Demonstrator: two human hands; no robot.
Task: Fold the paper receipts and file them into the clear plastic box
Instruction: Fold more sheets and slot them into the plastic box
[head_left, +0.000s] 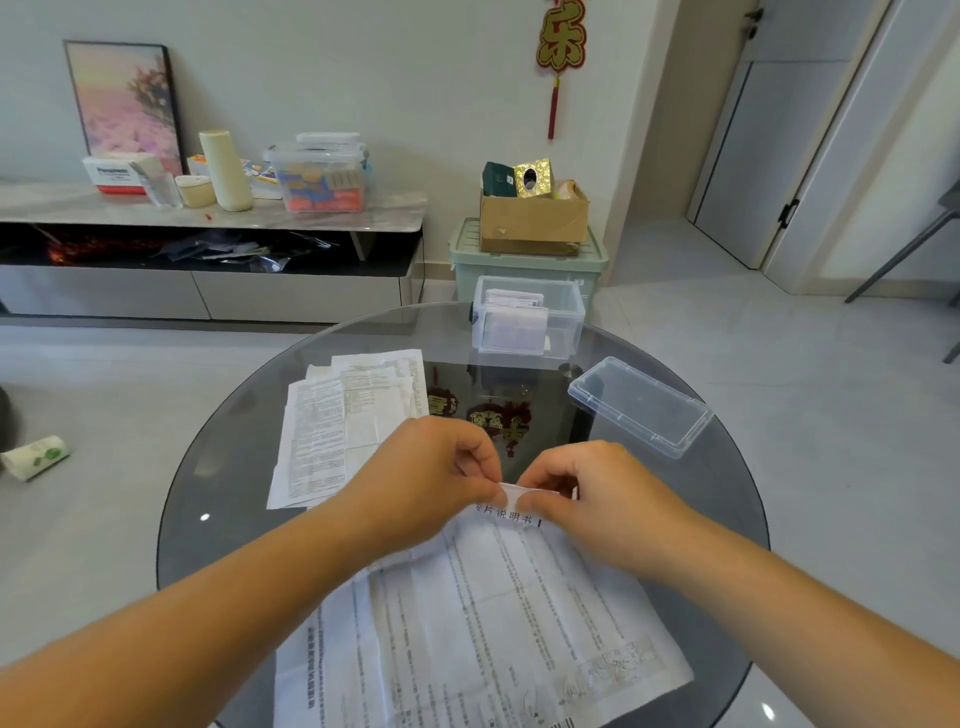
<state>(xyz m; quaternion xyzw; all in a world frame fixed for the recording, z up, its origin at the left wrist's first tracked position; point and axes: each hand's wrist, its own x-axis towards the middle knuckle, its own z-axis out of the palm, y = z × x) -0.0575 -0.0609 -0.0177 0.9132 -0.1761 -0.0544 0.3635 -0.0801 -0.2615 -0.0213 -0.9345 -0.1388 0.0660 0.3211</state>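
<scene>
A large creased printed paper sheet (498, 613) lies on the round glass table (228, 499) in front of me. My left hand (431, 478) and my right hand (587, 493) both pinch its far edge, fingertips nearly touching, and that edge is lifted slightly off the glass. A pile of other printed papers (337, 415) lies flat to the left of my hands. The clear plastic box (527, 322) stands open at the table's far edge and holds several folded papers standing upright. Its clear lid (639, 405) lies on the table to the right.
Behind the table stands a green storage bin (524, 265) with a cardboard box (532, 221) on top. A low cabinet (208, 260) with containers runs along the left wall. A paper roll (36, 457) lies on the floor at left.
</scene>
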